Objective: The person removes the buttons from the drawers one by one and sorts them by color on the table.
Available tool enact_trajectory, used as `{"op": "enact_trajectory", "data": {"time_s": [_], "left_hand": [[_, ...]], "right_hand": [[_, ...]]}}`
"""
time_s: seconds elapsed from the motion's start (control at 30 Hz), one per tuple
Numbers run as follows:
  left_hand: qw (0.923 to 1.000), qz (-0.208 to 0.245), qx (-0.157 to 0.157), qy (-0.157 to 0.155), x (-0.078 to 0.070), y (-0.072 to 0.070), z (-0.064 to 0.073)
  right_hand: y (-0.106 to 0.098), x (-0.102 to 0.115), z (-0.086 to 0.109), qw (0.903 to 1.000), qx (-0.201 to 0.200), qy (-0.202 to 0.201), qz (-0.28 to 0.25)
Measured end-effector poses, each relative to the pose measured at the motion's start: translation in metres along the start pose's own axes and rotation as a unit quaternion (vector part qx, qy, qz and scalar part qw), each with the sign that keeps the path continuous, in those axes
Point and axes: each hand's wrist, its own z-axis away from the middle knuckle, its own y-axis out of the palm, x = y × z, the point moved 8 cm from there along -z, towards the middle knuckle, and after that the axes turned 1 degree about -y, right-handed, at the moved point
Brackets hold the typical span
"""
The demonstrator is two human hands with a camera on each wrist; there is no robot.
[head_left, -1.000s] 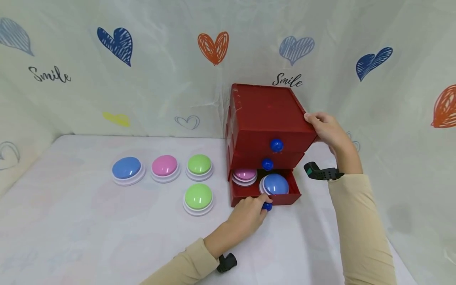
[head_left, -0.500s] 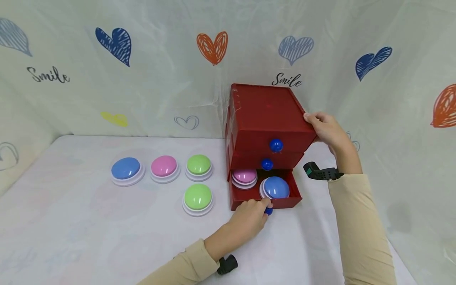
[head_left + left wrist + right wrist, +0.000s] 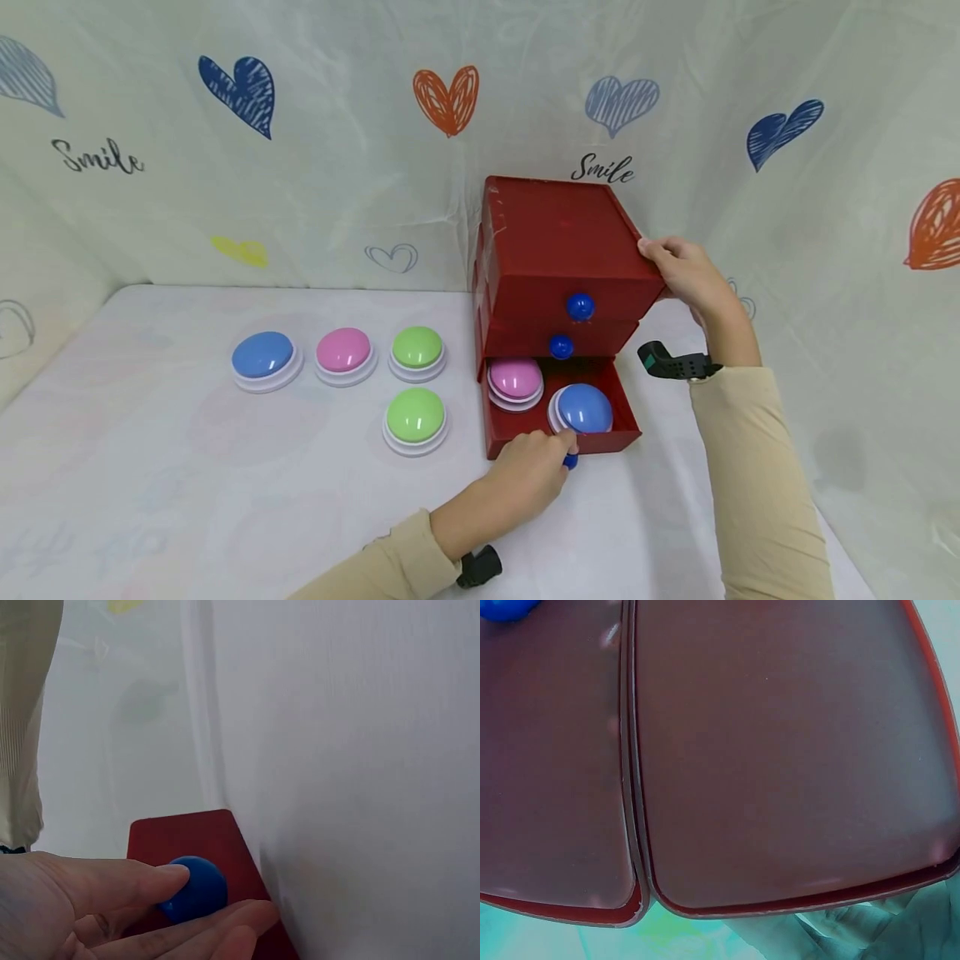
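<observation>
A red drawer cabinet [image 3: 562, 229] stands at the right of the table, its lowest drawer [image 3: 611, 443] pulled out. My left hand [image 3: 525, 479] pinches that drawer's blue knob [image 3: 199, 891] between thumb and fingers, as the left wrist view shows. Inside the drawer sit a pink dome button [image 3: 515, 379] and, nearer the front, a blue dome button [image 3: 587, 408], each with a white base. My right hand [image 3: 692, 273] grips the cabinet's upper right edge, thumb on top and fingers down the side. In the right wrist view the fingers are partly hidden behind the red front panels [image 3: 795, 765].
Left of the cabinet, a blue button [image 3: 262, 356], a pink button [image 3: 343, 350] and two green buttons [image 3: 417, 347] rest on the white table. The upper drawers, with blue knobs [image 3: 581, 307], are pushed in. A cloth printed with hearts hangs behind.
My left hand has drawn the lowest drawer further out toward me, so more of the pink and blue buttons inside shows. My right hand has stayed on the cabinet edge.
</observation>
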Motion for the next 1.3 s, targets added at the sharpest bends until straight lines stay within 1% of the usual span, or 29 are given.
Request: {"op": "enact_trajectory", "data": {"time_s": [0.1, 0.2, 0.47, 0.7, 0.97, 1.2, 1.3], "left_hand": [[0.9998, -0.007, 0.016, 0.007, -0.005, 0.002, 0.003], [0.9993, -0.019, 0.026, 0.018, -0.010, 0.003, 0.007], [0.9975, -0.052, 0.037, 0.032, -0.019, 0.004, 0.012], [0.9968, -0.056, 0.043, 0.037, -0.022, 0.008, 0.017], [0.9962, -0.064, 0.042, 0.042, -0.025, 0.010, 0.021], [0.9956, -0.064, 0.057, 0.037, -0.027, 0.013, 0.024], [0.9951, -0.068, 0.060, 0.040, -0.029, 0.013, 0.027]], "right_hand": [[0.000, 0.000, 0.000, 1.0000, 0.001, 0.001, 0.002], [0.000, -0.001, -0.001, 1.0000, 0.001, 0.002, 0.003], [0.000, -0.001, 0.000, 1.0000, 0.001, 0.005, 0.003], [0.000, -0.002, -0.001, 1.0000, 0.001, 0.007, 0.002], [0.001, -0.002, -0.001, 1.0000, 0.003, 0.007, 0.001], [0.001, -0.001, -0.001, 1.0000, 0.002, 0.006, 0.005], [0.001, -0.001, -0.001, 1.0000, 0.003, 0.007, 0.006]]}}
